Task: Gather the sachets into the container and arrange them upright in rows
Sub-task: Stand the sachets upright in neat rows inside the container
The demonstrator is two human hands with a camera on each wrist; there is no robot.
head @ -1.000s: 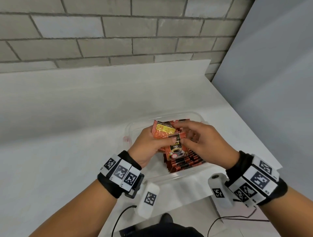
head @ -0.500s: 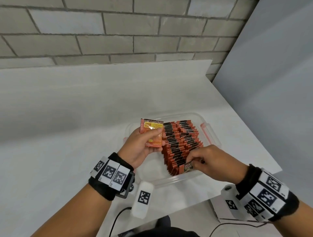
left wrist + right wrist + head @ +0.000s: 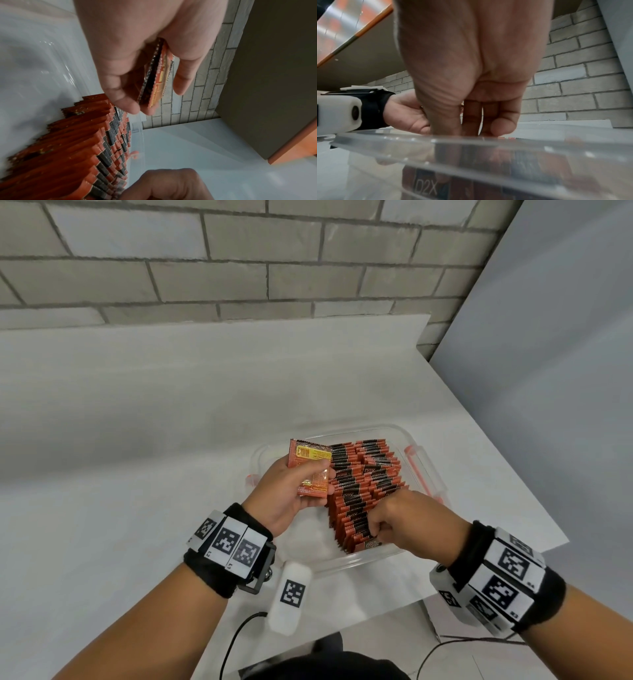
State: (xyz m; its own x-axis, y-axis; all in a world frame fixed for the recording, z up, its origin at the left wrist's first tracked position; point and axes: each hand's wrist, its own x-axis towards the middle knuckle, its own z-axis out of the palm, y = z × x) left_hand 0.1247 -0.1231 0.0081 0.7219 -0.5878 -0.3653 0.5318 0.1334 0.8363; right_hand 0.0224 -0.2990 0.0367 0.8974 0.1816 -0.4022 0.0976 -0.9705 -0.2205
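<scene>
Sachets [image 3: 363, 491]: upright rows, frame centre; my left hand [image 3: 291, 494] pinches spares [image 3: 155, 79], two per wrist view; my right hand [image 3: 407, 525] grips the nearest.

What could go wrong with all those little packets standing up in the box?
The right hand is pressing a sachet into the near end of the standing rows, and a hard push might tip them like dominoes. The left side of the clear container has bare floor, so nothing there props the rows up. The left hand pinches a few loose sachets above the container, and one could slip out.
</scene>
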